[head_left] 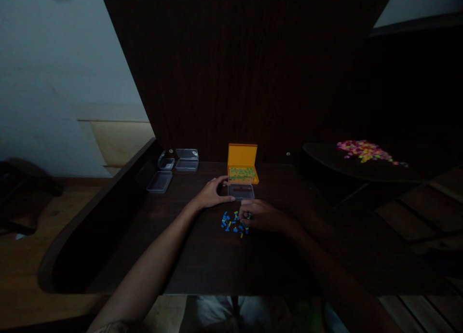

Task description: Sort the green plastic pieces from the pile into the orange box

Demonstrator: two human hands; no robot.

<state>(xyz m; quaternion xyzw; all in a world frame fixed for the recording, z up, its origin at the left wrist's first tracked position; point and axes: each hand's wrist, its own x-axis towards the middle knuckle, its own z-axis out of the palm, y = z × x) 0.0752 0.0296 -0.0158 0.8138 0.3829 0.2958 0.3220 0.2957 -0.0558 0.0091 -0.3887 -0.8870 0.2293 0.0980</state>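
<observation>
My left hand (pixel 213 193) is at the left side of a small clear plastic box (pixel 241 192), its thumb at the near corner and its fingers at the far one. A reddish-brown strip shows in that box. My right hand (pixel 258 214) has its fingers pinched together just below the box, over the right part of a loose heap of small blue and yellow pieces (pixel 227 221). Anything between those fingertips is hidden. Behind the clear box stands an open orange-yellow case (pixel 242 154) with its lid upright and many small green pieces inside.
At the back left are a lidded clear box (pixel 187 164), a smaller clear container (pixel 166 164) and a shallow clear tray (pixel 159 182). A heap of pink, red and yellow pieces (pixel 365 151) lies on a dark stand at the right. A raised side panel (pixel 97 217) borders the dark table on the left.
</observation>
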